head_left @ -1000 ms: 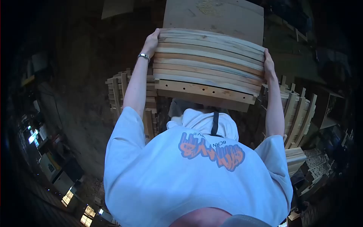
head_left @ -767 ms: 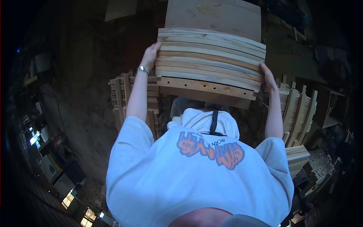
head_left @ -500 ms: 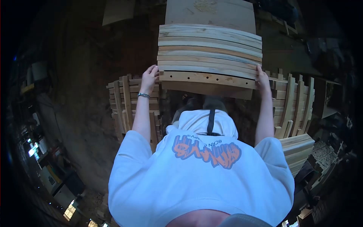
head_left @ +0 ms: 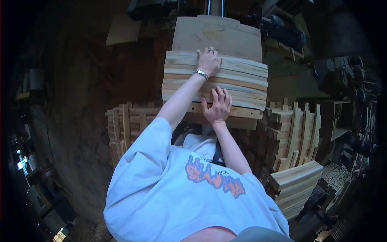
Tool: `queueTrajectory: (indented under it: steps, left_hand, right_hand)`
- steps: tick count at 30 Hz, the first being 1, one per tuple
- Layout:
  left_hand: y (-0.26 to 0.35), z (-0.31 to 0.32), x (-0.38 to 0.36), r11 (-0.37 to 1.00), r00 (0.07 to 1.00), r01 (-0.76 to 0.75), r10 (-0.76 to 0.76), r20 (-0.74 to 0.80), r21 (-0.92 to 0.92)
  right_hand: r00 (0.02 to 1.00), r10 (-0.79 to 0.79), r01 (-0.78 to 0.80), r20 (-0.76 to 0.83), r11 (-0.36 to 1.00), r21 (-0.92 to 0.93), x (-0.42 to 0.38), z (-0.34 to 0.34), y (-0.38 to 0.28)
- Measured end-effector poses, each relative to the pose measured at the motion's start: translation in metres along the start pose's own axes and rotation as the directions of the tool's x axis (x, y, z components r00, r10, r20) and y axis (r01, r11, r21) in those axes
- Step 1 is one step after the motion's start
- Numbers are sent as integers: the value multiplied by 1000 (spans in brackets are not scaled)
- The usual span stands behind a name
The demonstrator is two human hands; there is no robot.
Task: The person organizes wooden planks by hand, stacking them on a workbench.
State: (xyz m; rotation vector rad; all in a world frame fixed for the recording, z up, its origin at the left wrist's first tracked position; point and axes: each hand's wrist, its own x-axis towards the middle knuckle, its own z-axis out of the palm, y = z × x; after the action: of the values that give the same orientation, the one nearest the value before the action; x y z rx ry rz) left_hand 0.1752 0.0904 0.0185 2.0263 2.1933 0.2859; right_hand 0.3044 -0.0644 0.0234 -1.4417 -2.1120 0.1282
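Several wooden strips lie side by side on a flat board. My left hand, with a metal band at the wrist and a ring, rests across the far strips, its fingers reaching toward their far edge. Closer to my body, my right hand lies over the near strips with fingers spread and thumb out to the side. Neither hand is wrapped around a strip. Along the near edge runs a pale wooden rail with dark round holes, partly covered by my right hand.
Stacked wood pieces stand at left and right. A block of layered boards sits at lower right. Sawdust lies on the board's far part. Dark machinery is beyond, at upper right.
Both hands have left the side ends of the strips and moved inward onto their top faces, the left one farther away. The strips and board appear lower in view.
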Motion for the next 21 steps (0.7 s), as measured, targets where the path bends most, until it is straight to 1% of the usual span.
queueTrajectory:
  steps: [2,3,5,6,8,9,11,12,13,15,16,17,18,19,21]
  left_hand:
    - [-6,4,19,994,996,-2,-8,-91,-112]
    - [-6,5,33,993,995,-15,4,-96,-114]
    - [-8,11,50,996,982,28,-44,-183,-88]
    - [-11,15,66,996,982,28,-44,-184,-87]
    - [-20,19,107,999,952,29,-40,-304,-40]
    - [-25,19,128,999,952,36,-45,-304,-36]
    - [-31,14,175,996,966,85,-84,-244,-8]
    - [-36,7,202,994,972,100,-105,-208,-33]
    - [-40,4,232,995,970,99,-103,-219,-30]
    - [-53,8,283,994,979,107,-108,-170,-15]
    - [-58,5,304,993,979,118,-118,-165,-11]
    - [-61,3,320,994,981,109,-103,-167,29]
    - [-61,12,326,993,983,103,-92,-158,65]
    - [-64,25,341,992,986,108,-98,-137,63]
    - [-68,35,368,991,950,120,-96,-296,63]
  right_hand:
    - [1000,15,-15,-13,1000,-5,24,11,3]
    - [1000,13,-13,-14,1000,-8,37,17,5]
    - [1000,15,-15,1,1000,-10,56,26,12]
    - [1000,17,-17,-2,1000,-12,74,34,15]
    - [1000,17,-17,-13,1000,-4,114,52,20]
    - [1000,14,-14,-10,1000,3,135,60,23]
    - [999,-12,12,-46,1000,4,175,79,32]
    - [998,-24,24,-57,1000,-6,199,90,38]
    - [997,-30,30,-67,1000,-3,225,100,43]
    - [996,-60,56,-70,997,-49,266,120,52]
    - [994,-76,72,-77,996,-52,281,126,54]
    - [996,-70,67,-63,997,-45,295,133,56]
    - [993,-86,83,-76,995,-47,301,138,59]
    - [990,-102,98,-96,994,-53,309,143,62]
    - [991,-105,100,-82,993,-64,324,149,65]
